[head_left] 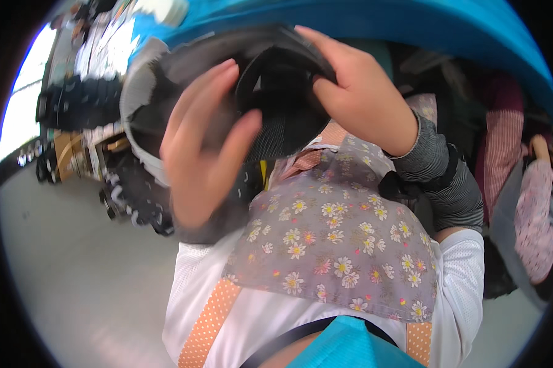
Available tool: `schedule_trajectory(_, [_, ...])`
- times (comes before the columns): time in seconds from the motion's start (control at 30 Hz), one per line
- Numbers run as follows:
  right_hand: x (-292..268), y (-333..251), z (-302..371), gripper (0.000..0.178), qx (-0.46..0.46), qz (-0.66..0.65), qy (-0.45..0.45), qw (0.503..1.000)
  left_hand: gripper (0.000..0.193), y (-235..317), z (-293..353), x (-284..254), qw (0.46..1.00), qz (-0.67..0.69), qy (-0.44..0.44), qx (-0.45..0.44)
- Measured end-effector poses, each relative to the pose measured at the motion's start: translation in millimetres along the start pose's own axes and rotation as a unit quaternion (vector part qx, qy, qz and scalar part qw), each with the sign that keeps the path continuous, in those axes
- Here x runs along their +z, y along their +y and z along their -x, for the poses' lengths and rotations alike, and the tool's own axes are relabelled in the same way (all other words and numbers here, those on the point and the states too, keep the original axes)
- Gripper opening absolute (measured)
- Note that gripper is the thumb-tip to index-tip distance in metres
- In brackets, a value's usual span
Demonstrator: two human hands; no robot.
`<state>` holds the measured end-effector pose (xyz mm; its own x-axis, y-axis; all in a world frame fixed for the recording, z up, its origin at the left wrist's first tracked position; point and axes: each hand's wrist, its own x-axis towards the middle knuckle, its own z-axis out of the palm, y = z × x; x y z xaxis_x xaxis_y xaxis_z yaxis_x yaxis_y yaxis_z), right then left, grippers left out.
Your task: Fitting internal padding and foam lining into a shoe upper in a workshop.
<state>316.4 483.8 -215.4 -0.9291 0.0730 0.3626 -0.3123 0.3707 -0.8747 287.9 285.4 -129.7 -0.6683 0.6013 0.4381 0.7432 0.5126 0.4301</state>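
Observation:
A hollow black piece of mesh fabric (279, 126) with a rounded, stiff-looking edge is held up in front of my chest; its exact kind I cannot tell. My right hand (365, 92) pinches its upper right edge, thumb on the inner side and fingers over the outside. My left hand (200, 153), smeared by motion, is raised before the left part of the piece, thumb and fingers stretched apart. Whether it touches the fabric is unclear. Along the far left runs a pale, curved, ragged-edged band (135, 101), partly behind the left hand.
A blue surface (375, 18) curves across the top, beyond my hands. At the right sits another person, with a patterned pink sleeve (534, 224) showing. Dark stacked goods (83, 101) and a wooden-sided shelf or cart (71, 153) stand at the left above a grey floor (92, 245).

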Motion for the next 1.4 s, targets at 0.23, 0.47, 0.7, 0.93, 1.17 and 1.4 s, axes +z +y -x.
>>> schedule_trajectory(0.23, [55,43,14,0.045,0.315,-0.157,-0.274,0.895,0.02,-73,71,63,0.952,0.007,-0.133,-0.274])
schedule_trajectory(0.47, [68,62,25,0.045,0.295,-0.095,-0.271,0.911,0.025,-92,89,92,0.97,-0.072,-0.13,-0.191])
schedule_trajectory(0.7, [68,82,35,0.035,0.2,-0.042,-0.255,0.945,0.017,-94,73,104,0.97,-0.09,-0.188,-0.128])
schedule_trajectory(0.93, [58,97,25,0.032,0.305,-0.053,-0.279,0.909,0.015,-98,73,113,0.979,-0.02,-0.159,0.124])
schedule_trajectory(1.17, [53,93,26,0.029,0.192,0.082,-0.296,0.932,0.017,-109,60,119,0.986,-0.085,-0.107,0.092])
schedule_trajectory(1.4, [58,101,39,0.028,0.099,0.104,-0.277,0.95,0.016,-112,58,120,0.987,-0.074,-0.108,0.093])
